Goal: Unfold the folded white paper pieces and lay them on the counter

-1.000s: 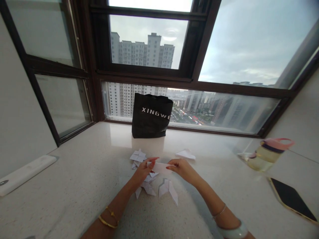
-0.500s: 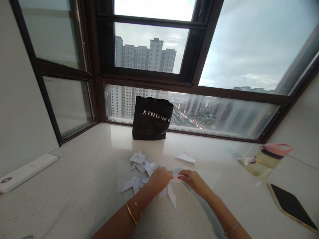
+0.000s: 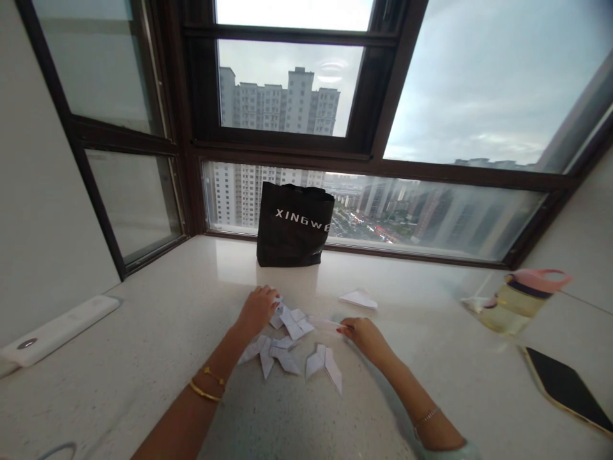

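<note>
My left hand (image 3: pixel 258 311) is at the upper left of a loose pile of folded white paper pieces (image 3: pixel 295 323). Its fingers curl closed on one folded piece, most of which the hand hides. To the right, my right hand (image 3: pixel 360 332) pinches the end of a slim folded paper strip (image 3: pixel 326 324), which points left toward the pile. In front of the pile lies a separate V-shaped paper piece (image 3: pixel 324 365). Another flat folded paper (image 3: pixel 358 298) rests just beyond my right hand.
A black bag (image 3: pixel 294 233) stands by the window at the back. To the right are a pink-lidded bottle (image 3: pixel 520 303) and a dark phone or tablet (image 3: pixel 567 386). A long white device (image 3: pixel 62 329) lies at the left of the speckled white surface (image 3: pixel 167 364).
My left hand has moved left and back, away from my right hand, to the far side of the pile. My right hand stays nearly in place, still holding the paper strip.
</note>
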Demonstrator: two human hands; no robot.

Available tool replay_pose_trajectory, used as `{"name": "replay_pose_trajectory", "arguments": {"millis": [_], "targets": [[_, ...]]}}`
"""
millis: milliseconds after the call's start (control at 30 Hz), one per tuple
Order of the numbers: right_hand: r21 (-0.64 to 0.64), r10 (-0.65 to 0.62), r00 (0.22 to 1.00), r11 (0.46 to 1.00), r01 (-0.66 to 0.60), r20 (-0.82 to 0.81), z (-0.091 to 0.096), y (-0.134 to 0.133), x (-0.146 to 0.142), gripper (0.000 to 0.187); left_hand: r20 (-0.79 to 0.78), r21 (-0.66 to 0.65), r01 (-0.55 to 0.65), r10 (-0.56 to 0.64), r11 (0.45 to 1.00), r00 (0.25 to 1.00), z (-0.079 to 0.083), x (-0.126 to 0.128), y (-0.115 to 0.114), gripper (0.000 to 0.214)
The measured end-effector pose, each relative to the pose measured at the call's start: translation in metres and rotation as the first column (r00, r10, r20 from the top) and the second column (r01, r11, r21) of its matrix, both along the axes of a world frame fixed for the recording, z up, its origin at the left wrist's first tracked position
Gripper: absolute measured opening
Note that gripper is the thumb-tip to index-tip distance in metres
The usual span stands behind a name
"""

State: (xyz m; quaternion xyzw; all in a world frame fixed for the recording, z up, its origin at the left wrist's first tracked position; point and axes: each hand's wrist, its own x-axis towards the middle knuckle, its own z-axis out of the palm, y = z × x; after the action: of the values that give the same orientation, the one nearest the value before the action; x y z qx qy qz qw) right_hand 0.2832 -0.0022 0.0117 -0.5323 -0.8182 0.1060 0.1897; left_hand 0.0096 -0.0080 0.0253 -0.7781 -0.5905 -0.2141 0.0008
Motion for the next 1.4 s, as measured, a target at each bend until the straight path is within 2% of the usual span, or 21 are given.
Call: {"name": "replay_pose_trajectory", "arguments": {"millis": [67,133,233,300,433,567,700,867,967,1033,1100,1167,1267,1400], "targets": [[0.002,-0.022,0.999,1.000,0.023,-0.043,-0.003,0.003,-0.002,0.030,-0.020,-0.009,-0.015,0.015,1.000,1.000,-0.005,-0.016,-0.003,0.020],[0.014,-0.044,0.986,0.999,0.047,-0.163,-0.003,0.005,-0.006,0.034,-0.038,-0.040,-0.002,0.000,0.999,0.999,-0.013,-0.021,-0.007,0.027],[-0.013,-0.082,0.925,0.996,0.083,-0.370,0.000,0.009,-0.018,0.038,-0.044,-0.133,0.004,-0.010,0.991,0.999,-0.024,-0.016,-0.009,0.044],[-0.062,-0.101,0.873,0.995,0.081,-0.477,0.000,0.011,-0.028,0.040,-0.034,-0.165,-0.029,0.024,0.986,0.999,-0.029,-0.010,-0.008,0.054],[-0.159,-0.124,0.784,0.987,0.033,-0.608,-0.009,0.014,-0.045,0.041,-0.013,-0.135,-0.082,0.081,0.987,0.997,-0.030,-0.007,-0.002,0.051],[-0.211,-0.144,0.740,0.978,0.003,-0.657,-0.020,0.014,-0.046,0.040,0.010,-0.122,-0.126,0.129,0.984,0.992,-0.026,-0.018,0.002,0.034],[-0.222,-0.159,0.733,0.975,0.012,-0.662,-0.025,0.013,-0.041,0.039,0.130,-0.080,-0.245,0.254,0.966,0.958,-0.021,-0.032,0.006,0.030],[-0.203,-0.162,0.728,0.979,0.032,-0.667,-0.023,0.010,-0.039,0.040,0.279,-0.101,-0.316,0.332,0.943,0.901,-0.013,-0.050,0.010,0.028],[-0.189,-0.151,0.725,0.982,0.030,-0.672,-0.022,0.008,-0.040,0.041,0.264,-0.070,-0.421,0.424,0.904,0.867,-0.007,-0.059,0.006,0.029],[-0.177,-0.149,0.733,0.983,0.040,-0.664,-0.022,0.008,-0.041,0.041,0.177,0.022,-0.492,0.481,0.870,0.859,-0.005,-0.062,0.001,0.034],[-0.169,-0.153,0.745,0.984,0.055,-0.649,-0.023,0.008,-0.042,0.041,0.096,0.113,-0.529,0.521,0.841,0.848,-0.004,-0.058,-0.005,0.040],[-0.171,-0.161,0.752,0.983,0.065,-0.639,-0.023,0.008,-0.043,0.041,0.040,0.120,-0.525,0.524,0.842,0.850,-0.005,-0.047,-0.008,0.038],[-0.184,-0.167,0.745,0.981,0.060,-0.646,-0.024,0.006,-0.045,0.041,-0.046,0.027,-0.459,0.459,0.888,0.887,-0.011,-0.022,-0.008,0.028],[-0.186,-0.150,0.742,0.982,0.034,-0.654,-0.023,0.003,-0.046,0.041,-0.088,-0.095,-0.403,0.395,0.910,0.914,-0.023,0.007,-0.001,0.041]]}}
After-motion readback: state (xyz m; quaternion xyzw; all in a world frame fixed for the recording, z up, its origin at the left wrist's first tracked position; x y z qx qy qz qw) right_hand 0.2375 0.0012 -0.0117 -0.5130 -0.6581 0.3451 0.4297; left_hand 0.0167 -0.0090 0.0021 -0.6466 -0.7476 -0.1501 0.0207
